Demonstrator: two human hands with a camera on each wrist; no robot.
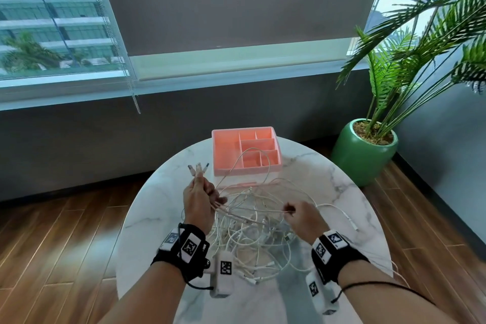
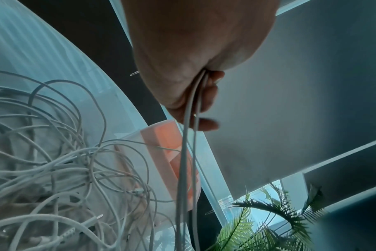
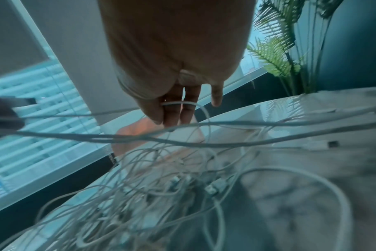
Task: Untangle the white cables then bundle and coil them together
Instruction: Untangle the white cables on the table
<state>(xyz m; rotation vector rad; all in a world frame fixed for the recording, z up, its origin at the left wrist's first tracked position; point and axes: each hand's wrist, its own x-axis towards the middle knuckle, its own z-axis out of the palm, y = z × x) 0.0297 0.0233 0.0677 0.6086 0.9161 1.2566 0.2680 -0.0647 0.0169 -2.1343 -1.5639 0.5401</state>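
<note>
White cables (image 1: pixel 252 229) lie tangled on the marble worktop (image 1: pixel 328 192), just this side of the pink organizer tray (image 1: pixel 226 150). Left hand (image 1: pixel 198 202) is clamped on approx. three strands, plug ends (image 1: pixel 197 167) sticking up beside the tray's near-left corner. Right hand (image 1: pixel 302 218) pinches one strand (looped over its fingers (image 3: pixel 189 108)) w/ the tangle hanging below.

No readable text, brand or number, only black-and-white square code markers (image 1: pixel 189 247) on the wrist straps (image 1: pixel 339 258), no letters
</note>
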